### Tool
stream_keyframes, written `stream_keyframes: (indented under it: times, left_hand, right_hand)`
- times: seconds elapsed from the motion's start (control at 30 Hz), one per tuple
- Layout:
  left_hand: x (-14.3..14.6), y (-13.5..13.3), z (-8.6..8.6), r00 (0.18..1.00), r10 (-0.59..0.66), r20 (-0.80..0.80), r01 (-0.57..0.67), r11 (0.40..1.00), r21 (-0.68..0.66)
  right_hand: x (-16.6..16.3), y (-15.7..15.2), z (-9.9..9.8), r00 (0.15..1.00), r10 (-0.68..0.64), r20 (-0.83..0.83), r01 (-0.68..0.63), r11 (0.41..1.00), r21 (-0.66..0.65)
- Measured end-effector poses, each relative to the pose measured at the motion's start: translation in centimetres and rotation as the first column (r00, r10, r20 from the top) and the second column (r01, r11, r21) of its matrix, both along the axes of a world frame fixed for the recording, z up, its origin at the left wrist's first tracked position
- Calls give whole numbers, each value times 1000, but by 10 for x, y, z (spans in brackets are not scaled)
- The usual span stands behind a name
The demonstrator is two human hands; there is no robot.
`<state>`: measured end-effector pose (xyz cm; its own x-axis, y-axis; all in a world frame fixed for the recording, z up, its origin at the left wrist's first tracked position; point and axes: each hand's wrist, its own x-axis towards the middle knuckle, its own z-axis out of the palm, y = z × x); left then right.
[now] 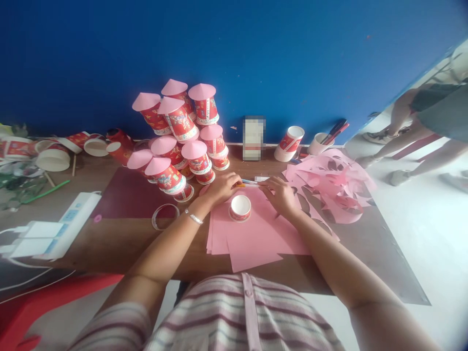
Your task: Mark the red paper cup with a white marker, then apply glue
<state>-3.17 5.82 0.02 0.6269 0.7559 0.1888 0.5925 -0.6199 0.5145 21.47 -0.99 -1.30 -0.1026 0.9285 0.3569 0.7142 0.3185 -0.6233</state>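
Observation:
Both my hands meet at the far edge of a stack of pink paper sheets. Between them runs a slim white-and-blue pen. My left hand has its fingers closed at the pen's left end, beside a small yellow bit. At the other end my right hand pinches with its fingertips, which are partly hidden. A short red paper cup piece stands on the pink sheets, its white hollow facing up. Just beyond the right fingers lies a small white piece.
Red cups with pink cone tops are stacked at left. Behind stand a blurred upright panel, a red cup and a pen cup. Pink paper scraps lie right, a tape roll and power strip left. A person's legs are at right.

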Motion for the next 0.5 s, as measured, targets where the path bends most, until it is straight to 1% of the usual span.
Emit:
stream_keyframes:
  times: [0.1, 0.17, 0.23, 0.33, 0.5]
  left_hand:
    - [5, 6, -3, 998, 10, -69, -10, 1000, -3]
    - [7, 8, -2, 996, 8, -84, -7, 1000, 1]
    - [7, 9, 1, 996, 5, -86, -5, 1000, 5]
    - [4, 7, 5, 997, 12, -81, -10, 1000, 16]
    - [-4, 2, 6, 998, 46, -52, -44, 998, 38]
  right_hand:
    - [3, 0, -2, 966, -50, 255, 21, 993, 116]
    - [6, 1, -2, 927, -96, 362, 35, 984, 172]
    - [8, 5, 1, 887, -142, 439, 57, 978, 202]
    - [9, 13, 8, 825, -143, 547, 58, 984, 170]
    - [9, 31, 17, 740, -25, 672, -7, 999, 45]
